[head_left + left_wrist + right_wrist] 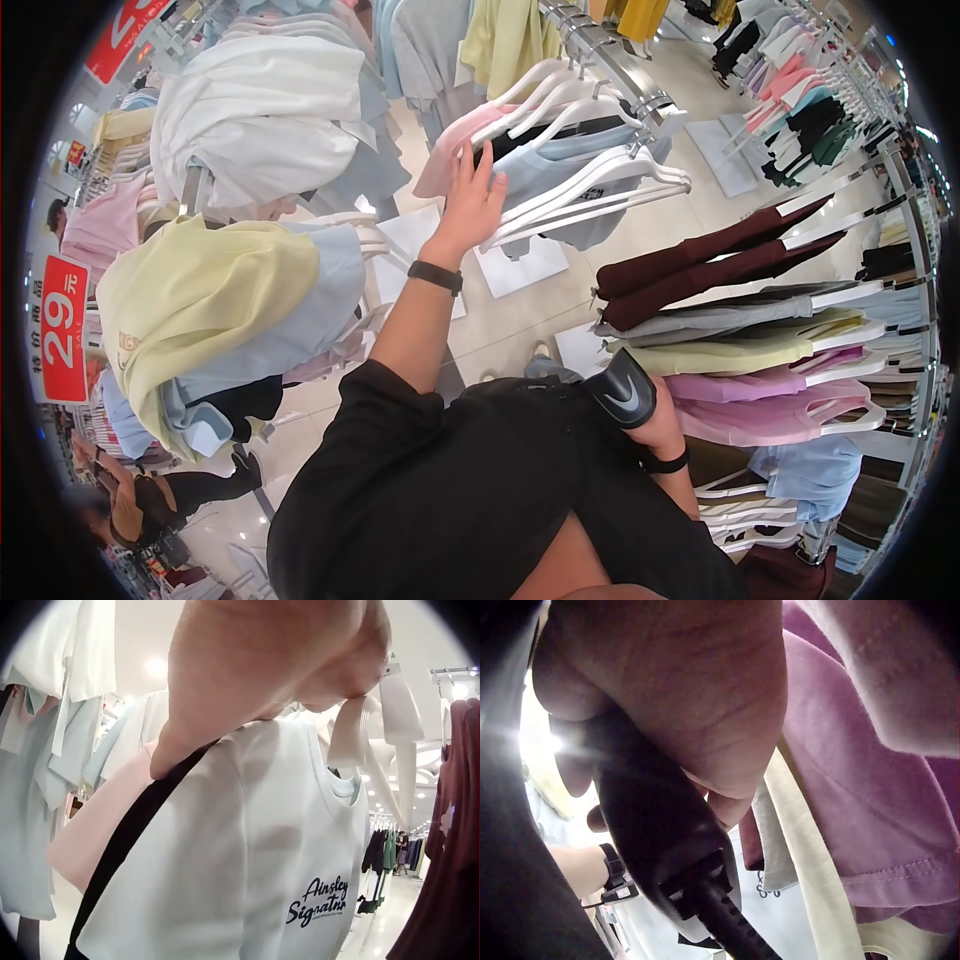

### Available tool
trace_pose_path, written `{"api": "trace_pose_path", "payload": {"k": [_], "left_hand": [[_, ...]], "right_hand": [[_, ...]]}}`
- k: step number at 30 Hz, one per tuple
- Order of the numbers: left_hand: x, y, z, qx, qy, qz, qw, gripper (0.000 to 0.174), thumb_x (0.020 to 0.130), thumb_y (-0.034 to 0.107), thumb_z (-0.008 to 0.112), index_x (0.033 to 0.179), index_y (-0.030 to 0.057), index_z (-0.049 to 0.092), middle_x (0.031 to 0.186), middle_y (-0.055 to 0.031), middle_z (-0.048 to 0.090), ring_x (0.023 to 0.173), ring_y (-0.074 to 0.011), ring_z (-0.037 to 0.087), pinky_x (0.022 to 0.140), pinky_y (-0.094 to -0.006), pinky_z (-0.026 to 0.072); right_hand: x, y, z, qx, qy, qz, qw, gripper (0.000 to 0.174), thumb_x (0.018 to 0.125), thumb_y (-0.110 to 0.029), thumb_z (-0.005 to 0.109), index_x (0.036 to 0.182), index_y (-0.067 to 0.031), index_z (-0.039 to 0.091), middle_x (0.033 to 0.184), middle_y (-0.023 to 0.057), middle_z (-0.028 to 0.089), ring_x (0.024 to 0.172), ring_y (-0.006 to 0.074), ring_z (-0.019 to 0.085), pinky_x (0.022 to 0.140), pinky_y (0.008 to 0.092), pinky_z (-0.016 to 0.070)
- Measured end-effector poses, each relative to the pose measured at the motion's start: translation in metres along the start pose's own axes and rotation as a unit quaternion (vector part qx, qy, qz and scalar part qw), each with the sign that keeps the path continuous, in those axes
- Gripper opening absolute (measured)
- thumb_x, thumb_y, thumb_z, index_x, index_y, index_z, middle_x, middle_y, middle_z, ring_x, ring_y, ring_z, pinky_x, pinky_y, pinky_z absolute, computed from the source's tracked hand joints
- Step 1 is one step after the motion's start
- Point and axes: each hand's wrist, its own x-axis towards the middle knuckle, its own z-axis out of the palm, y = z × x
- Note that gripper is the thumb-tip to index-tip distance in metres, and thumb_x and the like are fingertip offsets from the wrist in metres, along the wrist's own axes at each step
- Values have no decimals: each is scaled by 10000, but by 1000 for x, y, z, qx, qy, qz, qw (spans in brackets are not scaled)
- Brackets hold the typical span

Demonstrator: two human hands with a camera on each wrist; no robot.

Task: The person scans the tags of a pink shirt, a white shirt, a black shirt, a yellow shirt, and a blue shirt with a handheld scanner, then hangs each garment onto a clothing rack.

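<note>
In the head view my left hand [468,205] reaches up to shirts on white hangers, its fingers spread across the hanger shoulders. It rests by a light blue shirt [202,855] with dark lettering on the chest, seen close in the left wrist view. A black garment [124,832] and a pink shirt [105,817] hang just behind it. Bare white hangers [600,195] hang at the near end of that rail. Low at my side, my right hand [658,420] grips a black barcode scanner [618,392], its ribbed cord [739,926] leading from the handle end.
A chrome rail [610,60] carries the shirts before me. To the left a rack bears a yellow shirt [210,300] and white shirts [255,120]. Dark red trousers [700,255] and pink tops [770,405] hang at right. A red price sign [65,325] and another person [150,490] are further left.
</note>
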Motion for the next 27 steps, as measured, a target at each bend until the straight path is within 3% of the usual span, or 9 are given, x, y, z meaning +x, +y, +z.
{"api": "trace_pose_path", "payload": {"k": [6,9,12,13,16,20,21,24,27], "left_hand": [[-12,7,5,-19,-2,6,1000,711,1070,446,501,1631,68,281,1686,-335,75,1535,-579,96,1250,-582,159],[-29,21,3,-70,30,19,997,758,1019,399,619,1624,67,306,1688,-331,78,1548,-543,117,1248,-573,173],[-56,51,-14,-21,88,79,993,753,972,293,701,1603,60,363,1704,-285,115,1583,-447,121,1264,-500,166],[-64,56,-16,-2,114,98,989,697,921,233,748,1542,68,479,1688,-250,222,1561,-437,208,1256,-500,202],[-93,61,-14,12,38,100,994,614,922,215,748,1487,74,553,1661,-229,304,1527,-451,276,1238,-512,244],[-110,56,-8,-16,3,93,995,419,958,115,686,1370,46,649,1500,-198,547,1353,-391,533,1139,-441,412],[-108,64,-10,-58,31,83,994,337,979,106,644,1310,47,669,1334,-189,658,1182,-390,631,1036,-440,489],[-110,65,-14,-118,-9,11,993,319,987,126,645,1291,32,667,1227,-182,705,1085,-369,679,953,-414,534],[-107,67,-20,-80,5,37,996,298,986,142,657,1260,27,676,1162,-184,722,1028,-368,696,897,-409,553]], "right_hand": [[-2,2,-3,-5,-2,0,1000,505,705,-104,782,1177,38,668,1081,196,723,1013,366,712,913,379,533],[-1,2,-3,-6,-3,-10,1000,499,709,-108,783,1171,39,667,1080,198,722,1008,376,707,909,380,534],[1,0,-3,13,1,2,1000,493,713,-112,786,1168,35,666,1081,199,721,1002,383,703,901,386,536],[2,1,-3,14,1,-3,1000,486,714,-113,788,1162,30,667,1071,199,719,991,387,701,892,391,538],[5,5,0,13,-2,-22,1000,466,714,-116,792,1144,16,673,1043,199,714,960,396,694,865,404,541],[11,7,1,7,-9,-44,999,442,712,-118,793,1120,4,677,1011,201,704,926,411,680,836,416,542],[13,6,1,8,-10,-45,999,436,712,-120,793,1114,2,678,1004,201,703,919,414,676,830,418,542],[15,8,0,11,-18,-29,999,441,711,-121,793,1119,4,679,1014,201,706,929,417,680,834,419,542],[17,12,1,10,-19,-33,999,448,710,-119,793,1126,6,681,1017,200,709,936,415,686,833,418,543]]}}
